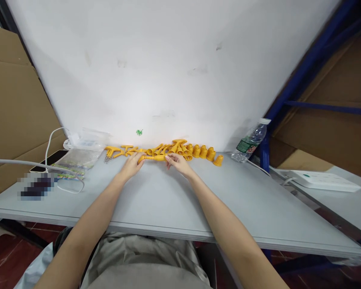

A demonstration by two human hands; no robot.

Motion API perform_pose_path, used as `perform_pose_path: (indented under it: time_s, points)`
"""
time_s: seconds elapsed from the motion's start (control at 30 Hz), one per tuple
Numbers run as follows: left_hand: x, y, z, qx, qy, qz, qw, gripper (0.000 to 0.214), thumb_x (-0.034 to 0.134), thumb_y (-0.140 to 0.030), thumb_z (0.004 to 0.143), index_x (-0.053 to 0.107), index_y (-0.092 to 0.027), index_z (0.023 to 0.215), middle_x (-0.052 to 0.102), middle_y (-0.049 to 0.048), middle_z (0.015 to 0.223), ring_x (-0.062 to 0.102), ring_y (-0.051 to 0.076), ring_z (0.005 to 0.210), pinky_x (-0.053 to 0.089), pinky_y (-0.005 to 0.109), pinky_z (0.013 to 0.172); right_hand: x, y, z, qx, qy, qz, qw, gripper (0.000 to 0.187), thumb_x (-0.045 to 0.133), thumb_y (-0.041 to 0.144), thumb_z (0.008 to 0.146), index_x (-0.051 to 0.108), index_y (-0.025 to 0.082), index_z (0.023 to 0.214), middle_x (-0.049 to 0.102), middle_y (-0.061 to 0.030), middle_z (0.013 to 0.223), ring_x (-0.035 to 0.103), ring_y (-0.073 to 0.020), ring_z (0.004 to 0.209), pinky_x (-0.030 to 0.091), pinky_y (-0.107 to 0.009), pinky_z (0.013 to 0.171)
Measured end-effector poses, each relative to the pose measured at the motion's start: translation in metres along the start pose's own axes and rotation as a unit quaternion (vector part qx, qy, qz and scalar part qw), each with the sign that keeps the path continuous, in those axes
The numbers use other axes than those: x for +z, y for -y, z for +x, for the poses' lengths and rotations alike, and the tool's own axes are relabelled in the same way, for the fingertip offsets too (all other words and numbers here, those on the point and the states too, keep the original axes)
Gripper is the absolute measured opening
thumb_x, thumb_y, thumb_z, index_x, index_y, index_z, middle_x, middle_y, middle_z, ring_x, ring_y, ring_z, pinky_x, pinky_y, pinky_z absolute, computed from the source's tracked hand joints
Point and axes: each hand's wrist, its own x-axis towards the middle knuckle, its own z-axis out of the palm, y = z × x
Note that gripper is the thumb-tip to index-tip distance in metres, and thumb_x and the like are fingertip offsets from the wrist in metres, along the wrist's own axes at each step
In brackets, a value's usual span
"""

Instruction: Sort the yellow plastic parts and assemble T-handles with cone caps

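My left hand [132, 163] and my right hand [177, 162] reach to the far side of the grey table [168, 200]. Between them they hold a long yellow ridged plastic piece [153, 157], one hand at each end, fingers curled on it. Just behind it lies a row of yellow plastic parts [180, 149]: cone-shaped caps [209, 154] toward the right and T-shaped pieces [117, 151] toward the left. All of them lie against a white board [168, 72].
Clear plastic bags [81, 154], a phone [49, 159] and white cables [52, 138] lie at the left. At the right a plastic water bottle [250, 140] lies tilted by a blue rack post [295, 80]. A white power strip [321, 180] rests on the neighbouring table. Cardboard stands on both sides.
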Motion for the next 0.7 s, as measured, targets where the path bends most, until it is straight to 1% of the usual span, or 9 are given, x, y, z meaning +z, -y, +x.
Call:
perform_pose_path:
  time_s: [0.1, 0.17, 0.23, 0.3, 0.37, 0.43, 0.47, 0.6, 0.7]
  points:
    - [-0.003, -0.007, 0.0, 0.012, -0.012, 0.006, 1.0, 0.025, 0.05, -0.026, 0.092, 0.06, -0.02, 0.114, 0.067, 0.0071, 0.109, 0.063, 0.019, 0.096, 0.052, 0.034, 0.086, 0.005, 0.003, 0.0, 0.049, -0.026, 0.025, 0.998, 0.059, 0.055, 0.078, 0.072, 0.048, 0.022, 0.06, 0.057, -0.0003, 0.046, 0.052, -0.0127, 0.037, 0.046, -0.027, 0.044]
    - [-0.004, -0.009, 0.001, 0.01, -0.019, 0.004, 1.0, 0.026, 0.05, -0.027, 0.093, 0.06, -0.02, 0.115, 0.067, 0.0073, 0.11, 0.063, 0.019, 0.098, 0.052, 0.034, 0.085, 0.008, 0.006, 0.0, 0.078, -0.053, 0.035, 0.995, 0.06, 0.051, 0.08, 0.074, 0.047, 0.022, 0.058, 0.049, 0.0017, 0.038, 0.046, -0.0114, 0.032, 0.043, -0.025, 0.04]
    - [-0.004, -0.008, 0.002, 0.004, -0.021, 0.004, 1.0, 0.025, 0.05, -0.027, 0.092, 0.06, -0.021, 0.115, 0.067, 0.007, 0.112, 0.063, 0.02, 0.099, 0.052, 0.034, 0.085, 0.009, 0.01, 0.0, 0.104, -0.056, 0.033, 0.992, 0.06, 0.05, 0.079, 0.077, 0.05, 0.021, 0.061, 0.051, 0.0013, 0.039, 0.045, -0.0108, 0.032, 0.042, -0.024, 0.039]
    - [-0.004, -0.006, 0.003, -0.003, -0.02, 0.008, 1.0, 0.024, 0.052, -0.026, 0.091, 0.06, -0.021, 0.113, 0.068, 0.0066, 0.112, 0.063, 0.02, 0.099, 0.052, 0.034, 0.086, 0.006, 0.015, -0.002, 0.125, -0.036, 0.034, 0.991, 0.055, 0.055, 0.073, 0.078, 0.057, 0.018, 0.073, 0.063, -0.0018, 0.053, 0.052, -0.0108, 0.036, 0.045, -0.024, 0.042]
    - [-0.004, -0.002, 0.004, -0.01, -0.018, 0.011, 1.0, 0.023, 0.053, -0.025, 0.09, 0.061, -0.02, 0.111, 0.068, 0.0063, 0.11, 0.063, 0.019, 0.097, 0.052, 0.035, 0.086, 0.002, 0.018, -0.005, 0.128, -0.01, 0.048, 0.991, 0.049, 0.068, 0.062, 0.076, 0.061, 0.018, 0.095, 0.072, -0.0042, 0.075, 0.06, -0.0115, 0.046, 0.051, -0.025, 0.051]
    - [-0.004, 0.0, 0.004, -0.016, -0.017, 0.009, 1.0, 0.023, 0.053, -0.025, 0.09, 0.061, -0.02, 0.111, 0.069, 0.006, 0.109, 0.063, 0.019, 0.094, 0.052, 0.035, 0.086, -0.001, 0.02, -0.006, 0.115, 0.002, 0.064, 0.991, 0.054, 0.075, 0.053, 0.072, 0.057, 0.02, 0.111, 0.073, -0.0034, 0.087, 0.064, -0.0119, 0.054, 0.055, -0.028, 0.059]
    - [-0.004, 0.0, 0.004, -0.017, -0.015, 0.007, 1.0, 0.023, 0.053, -0.025, 0.09, 0.061, -0.02, 0.111, 0.069, 0.0057, 0.108, 0.063, 0.019, 0.093, 0.052, 0.035, 0.085, -0.002, 0.019, -0.007, 0.109, 0.003, 0.069, 0.992, 0.056, 0.077, 0.051, 0.07, 0.057, 0.021, 0.112, 0.073, -0.0022, 0.084, 0.064, -0.0119, 0.054, 0.055, -0.028, 0.06]
    - [-0.002, -0.004, 0.002, -0.012, -0.008, -0.002, 1.0, 0.024, 0.051, -0.026, 0.091, 0.061, -0.02, 0.113, 0.069, 0.0057, 0.106, 0.063, 0.018, 0.089, 0.052, 0.034, 0.084, -0.002, 0.019, -0.006, 0.099, -0.002, 0.083, 0.992, 0.05, 0.075, 0.061, 0.066, 0.055, 0.02, 0.085, 0.064, 0.0038, 0.06, 0.058, -0.0112, 0.045, 0.052, -0.026, 0.052]
    - [-0.002, -0.009, 0.002, -0.007, -0.001, -0.01, 1.0, 0.026, 0.052, -0.028, 0.091, 0.061, -0.021, 0.114, 0.068, 0.0062, 0.11, 0.062, 0.017, 0.083, 0.052, 0.034, 0.082, 0.003, 0.022, -0.006, 0.109, -0.016, 0.11, 0.988, 0.053, 0.071, 0.068, 0.067, 0.045, 0.022, 0.071, 0.052, 0.0077, 0.046, 0.049, -0.0093, 0.035, 0.056, -0.03, 0.055]
